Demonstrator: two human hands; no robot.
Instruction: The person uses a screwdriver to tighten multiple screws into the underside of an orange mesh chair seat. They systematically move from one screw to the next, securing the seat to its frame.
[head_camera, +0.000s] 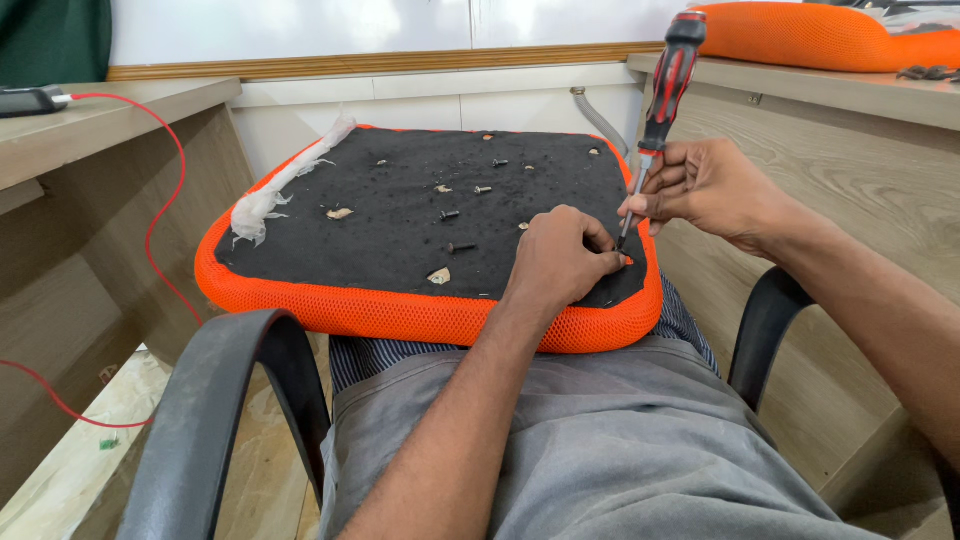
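An orange mesh seat cushion (400, 312) lies upside down on my lap, its black underside (400, 200) facing up. My right hand (705, 190) grips the metal shaft of a red-and-black screwdriver (668, 80), whose tip points down at the cushion's near right corner. My left hand (560, 258) rests on the black fabric there, fingers pinched beside the tip. Several loose screws (450, 214) and bits of debris lie scattered on the black surface.
A torn strip of white plastic wrap (270, 200) hangs on the cushion's left edge. Black chair armrests (215, 400) flank my legs. A wooden desk (90, 120) with a red cable (165, 210) stands left; another desk (850, 170) on the right carries a second orange cushion (810, 35).
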